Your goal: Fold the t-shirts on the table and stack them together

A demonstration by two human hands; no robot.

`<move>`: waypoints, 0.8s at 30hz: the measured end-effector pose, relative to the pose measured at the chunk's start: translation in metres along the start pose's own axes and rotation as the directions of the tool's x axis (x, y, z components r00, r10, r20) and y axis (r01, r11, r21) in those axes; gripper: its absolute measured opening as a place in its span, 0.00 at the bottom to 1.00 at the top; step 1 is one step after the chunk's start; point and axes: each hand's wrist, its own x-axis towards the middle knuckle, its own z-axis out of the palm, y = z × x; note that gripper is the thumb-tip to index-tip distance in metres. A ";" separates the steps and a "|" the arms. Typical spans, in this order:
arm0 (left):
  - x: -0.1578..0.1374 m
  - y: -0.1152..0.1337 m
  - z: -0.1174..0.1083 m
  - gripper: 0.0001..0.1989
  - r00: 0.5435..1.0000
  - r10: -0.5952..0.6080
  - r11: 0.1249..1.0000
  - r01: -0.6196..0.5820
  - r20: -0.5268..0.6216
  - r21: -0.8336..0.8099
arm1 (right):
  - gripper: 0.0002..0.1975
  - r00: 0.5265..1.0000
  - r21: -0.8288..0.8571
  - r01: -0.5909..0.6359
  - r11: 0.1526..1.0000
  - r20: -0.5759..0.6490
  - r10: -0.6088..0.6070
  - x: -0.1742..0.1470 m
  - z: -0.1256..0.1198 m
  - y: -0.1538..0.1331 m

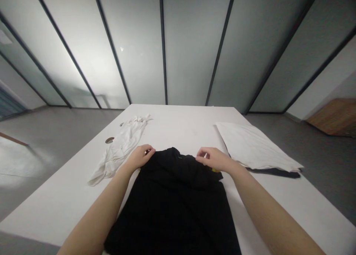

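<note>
A black T-shirt [178, 203] lies spread on the white table in front of me, its collar at the far end and its lower part running out of view at the bottom. My left hand [139, 155] pinches the shirt at its far left shoulder, fingers closed on the cloth. At the far right shoulder, near the collar, my right hand [213, 158] has thumb and fingers closed on the fabric. A small yellow patch shows just under that hand. Some folds run across the upper right part of the shirt.
A crumpled white garment [122, 147] lies along the left of the table [178, 125], beside a round hole [109, 140]. Right of the shirt is a flat stack with a white folded cloth [253, 143] over something dark. Frosted glass panels [194, 43] stand behind the table.
</note>
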 end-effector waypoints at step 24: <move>-0.014 -0.016 -0.034 0.22 0.997 -0.081 0.765 0.074 0.019 -0.639 | 0.17 0.931 0.307 0.111 0.945 -0.364 0.009 0.000 -0.010 0.011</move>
